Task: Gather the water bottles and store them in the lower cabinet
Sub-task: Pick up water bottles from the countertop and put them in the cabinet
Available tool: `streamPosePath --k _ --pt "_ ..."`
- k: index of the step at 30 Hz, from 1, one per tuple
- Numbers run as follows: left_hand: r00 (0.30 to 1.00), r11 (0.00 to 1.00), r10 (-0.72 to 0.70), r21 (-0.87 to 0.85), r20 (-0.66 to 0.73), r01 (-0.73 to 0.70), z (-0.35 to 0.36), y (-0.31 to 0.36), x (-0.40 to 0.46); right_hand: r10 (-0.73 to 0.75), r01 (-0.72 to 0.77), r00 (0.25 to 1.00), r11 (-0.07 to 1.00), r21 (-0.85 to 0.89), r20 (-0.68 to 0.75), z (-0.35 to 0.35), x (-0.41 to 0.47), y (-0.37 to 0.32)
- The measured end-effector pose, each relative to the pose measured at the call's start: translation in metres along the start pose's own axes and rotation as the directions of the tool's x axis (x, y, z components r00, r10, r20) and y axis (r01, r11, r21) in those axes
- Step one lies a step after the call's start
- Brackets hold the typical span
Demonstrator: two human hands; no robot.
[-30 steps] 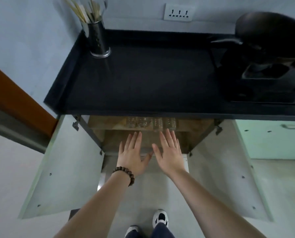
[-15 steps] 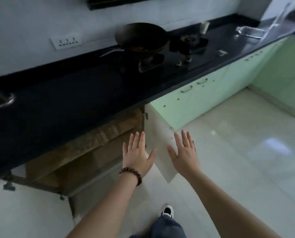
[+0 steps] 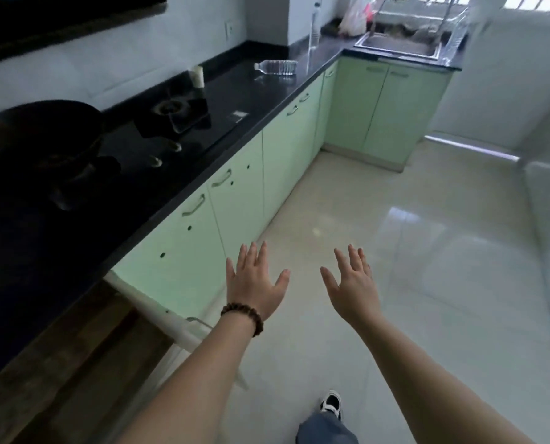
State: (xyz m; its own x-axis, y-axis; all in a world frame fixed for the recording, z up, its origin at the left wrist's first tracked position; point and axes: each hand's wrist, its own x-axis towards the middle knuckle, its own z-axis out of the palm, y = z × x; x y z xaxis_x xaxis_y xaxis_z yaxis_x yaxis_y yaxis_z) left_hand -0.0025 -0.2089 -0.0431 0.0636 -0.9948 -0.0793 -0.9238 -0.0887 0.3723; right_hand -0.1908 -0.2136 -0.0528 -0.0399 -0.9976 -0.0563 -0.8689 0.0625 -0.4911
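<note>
A clear water bottle (image 3: pixel 277 66) lies on its side far down the black countertop (image 3: pixel 257 91). A second clear bottle (image 3: pixel 314 30) stands upright near the corner, and another one (image 3: pixel 457 36) stands to the right of the sink, blurred. My left hand (image 3: pixel 254 283), with a bead bracelet on the wrist, and my right hand (image 3: pixel 352 283) are held out over the floor, fingers spread, holding nothing. The open lower cabinet (image 3: pixel 75 341) with its wooden shelf is at the lower left; its white door (image 3: pixel 158 309) sticks out beside my left forearm.
A dark wok (image 3: pixel 40 136) sits on the gas stove (image 3: pixel 171 120) to the left. Green cabinet doors (image 3: pixel 235 193) line the counter down to a steel sink (image 3: pixel 398 46) in the far corner. A small white container (image 3: pixel 198 76) stands by the wall. Glossy tiled floor (image 3: pixel 395 251) stretches ahead.
The view has swung right, from the open cabinet holding bottles to the length of the kitchen. Both hands stayed spread and empty, now over the floor instead of at the cabinet mouth.
</note>
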Motion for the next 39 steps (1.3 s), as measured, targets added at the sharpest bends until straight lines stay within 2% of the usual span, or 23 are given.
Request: streamPosePath --k 9,21,27,33,39 --pt "0.999 0.998 0.04 -0.041 -0.035 -0.042 0.018 0.135 0.16 0.046 -0.045 0.996 0.999 0.013 -0.082 -0.088 0.165 0.095" --pt "0.999 1.0 -0.012 -0.014 -0.041 0.012 0.023 0.197 0.323 0.015 -0.009 0.998 0.994 0.105 -0.059 -0.107 0.34 0.123" --pt "0.998 0.999 -0.029 0.016 -0.059 0.03 0.027 0.204 0.461 0.032 -0.025 0.998 0.992 0.12 -0.059 -0.111 0.478 0.133" --pt "0.996 0.999 -0.037 -0.014 -0.075 0.036 -0.001 0.223 0.617 0.012 0.001 0.995 0.992 0.126 -0.1 -0.139 0.636 0.113" --pt "0.995 0.998 -0.045 -0.044 -0.091 0.041 -0.006 0.247 0.731 0.041 -0.027 0.992 0.992 0.121 -0.118 -0.156 0.743 0.123"
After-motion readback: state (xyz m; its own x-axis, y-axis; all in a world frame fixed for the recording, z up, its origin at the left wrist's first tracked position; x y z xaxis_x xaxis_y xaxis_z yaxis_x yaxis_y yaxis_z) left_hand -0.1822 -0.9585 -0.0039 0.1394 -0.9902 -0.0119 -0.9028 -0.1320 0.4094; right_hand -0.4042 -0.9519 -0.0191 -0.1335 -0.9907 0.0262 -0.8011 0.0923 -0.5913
